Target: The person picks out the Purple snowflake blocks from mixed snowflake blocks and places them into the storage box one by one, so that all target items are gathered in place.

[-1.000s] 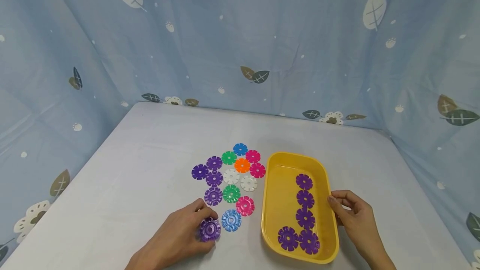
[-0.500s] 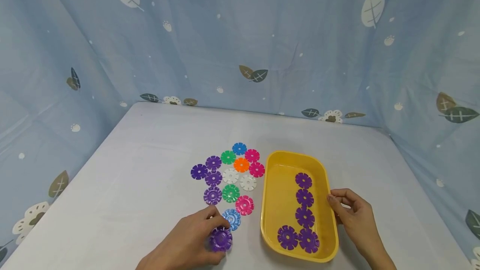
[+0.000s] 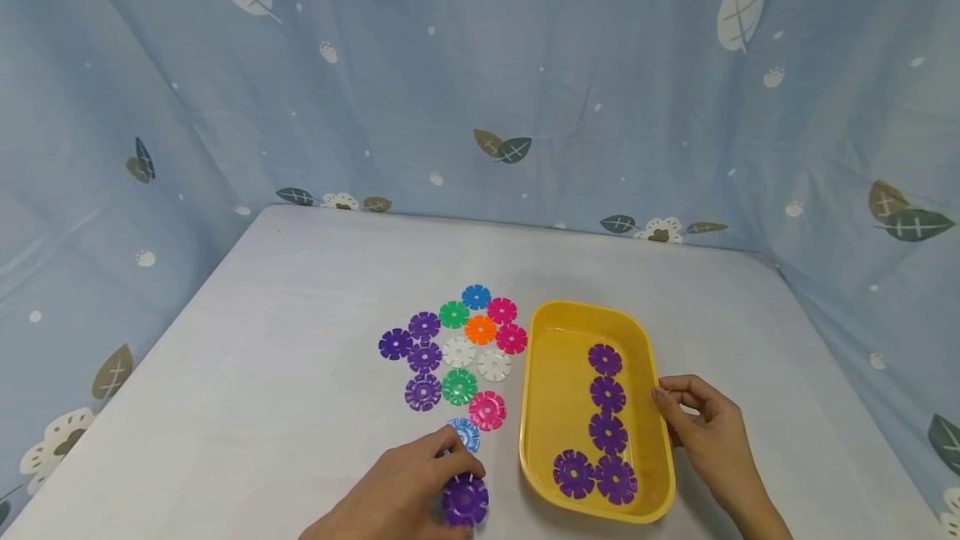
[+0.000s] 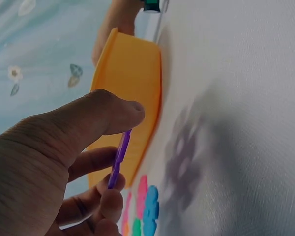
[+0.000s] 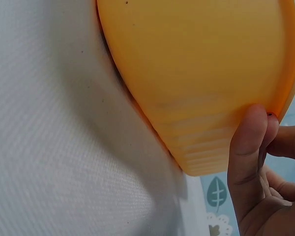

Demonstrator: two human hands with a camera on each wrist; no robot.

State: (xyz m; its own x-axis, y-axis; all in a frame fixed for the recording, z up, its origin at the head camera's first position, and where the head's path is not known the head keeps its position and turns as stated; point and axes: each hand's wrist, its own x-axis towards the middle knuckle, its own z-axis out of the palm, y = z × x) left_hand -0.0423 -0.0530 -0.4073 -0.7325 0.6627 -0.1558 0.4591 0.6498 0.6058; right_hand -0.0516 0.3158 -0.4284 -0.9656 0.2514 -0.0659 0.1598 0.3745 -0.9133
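Note:
My left hand pinches a purple flower-shaped notched disc by its edge, left of the yellow tray's near end. In the left wrist view, this disc appears edge-on between thumb and fingers, with its shadow on the tabletop. My right hand grips the right rim of the yellow tray, thumb over the edge. From the right wrist, fingertips show against the tray's outer wall. Inside the tray, several purple discs form a column with one more at its lower left.
Left of the tray lie several loose discs: a blue one, an orange one, a green one, a pink one and others. A light-blue disc is partly covered by the left hand. Patterned cloth hangs behind the white table.
My left hand has moved right and toward the near edge, carrying the purple disc away from the loose discs. My right hand keeps its hold on the tray.

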